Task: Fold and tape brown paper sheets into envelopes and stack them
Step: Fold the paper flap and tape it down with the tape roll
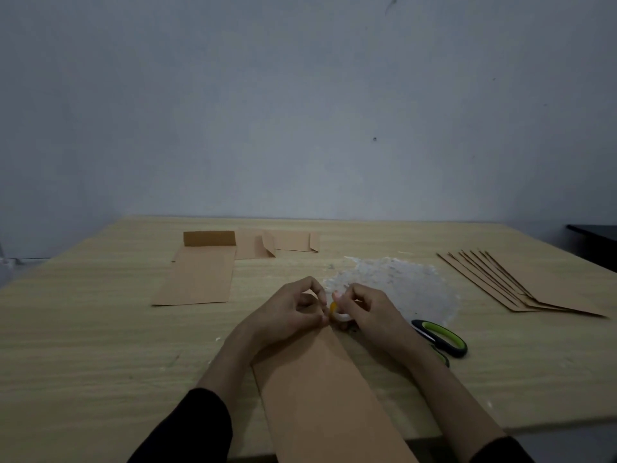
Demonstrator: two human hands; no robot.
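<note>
A folded envelope [197, 279] lies flat on the table [83, 345] at far left, its flap standing up. At centre, a long folded brown paper [317, 396] runs toward the person. Over its far end the left hand [290, 309] curls, its fingertips pinching at the tape roll [340, 316], which the right hand [374, 312] grips. Fanned brown sheets [534, 285] lie at right.

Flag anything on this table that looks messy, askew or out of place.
A heap of crumpled translucent white scraps litters the light wooden table mid-surface, beside the green-and-black scissors. The stack of brown paper sheets at right is fanned out, not squared.
</note>
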